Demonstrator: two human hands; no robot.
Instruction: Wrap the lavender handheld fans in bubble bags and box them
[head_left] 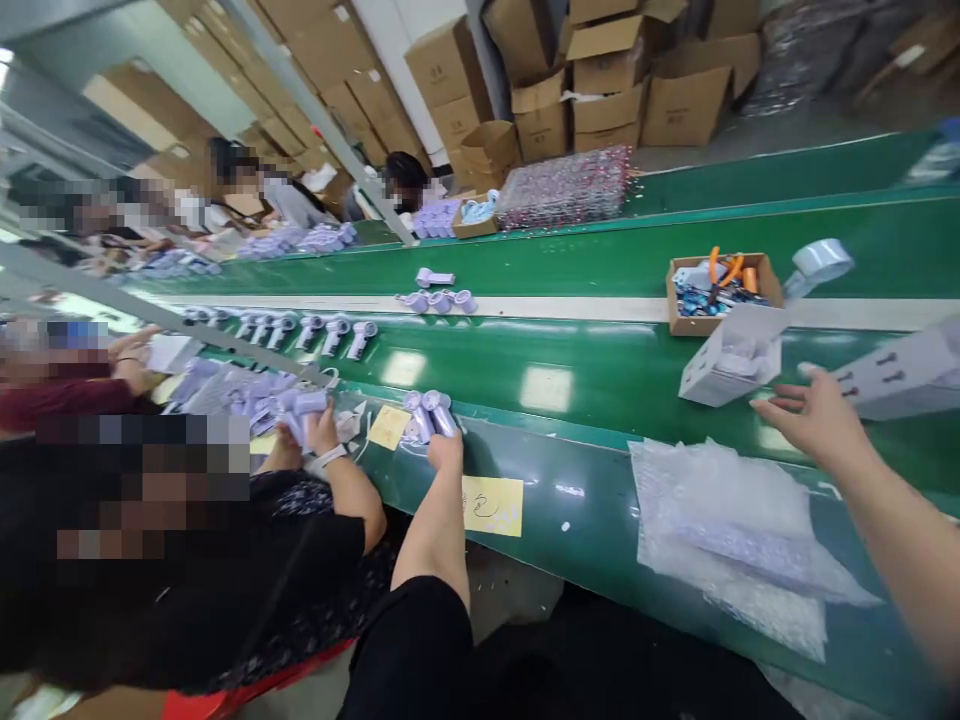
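Observation:
My left hand (448, 452) is closed round the lower part of a pale purple handheld fan (438, 405). A second one of the same kind (417, 418) lies right beside it, and I cannot tell whether my fingers hold that too. Over the belt on the right, my right hand (814, 415) has its fingers apart and nothing in them. An open white box (731, 358) with clear plastic inside stands just left of those fingers. On the other side, a long white box (904, 375) with dark red marks lies close to the wrist.
Bubble-wrap bags (720, 540) lie on the near bench. Yellow notes (491, 506) are by my left arm. A co-worker (300, 560) on the left handles purple fans. Across the belt (600, 355) are a carton of tools (686, 325) and a tape roll (823, 258).

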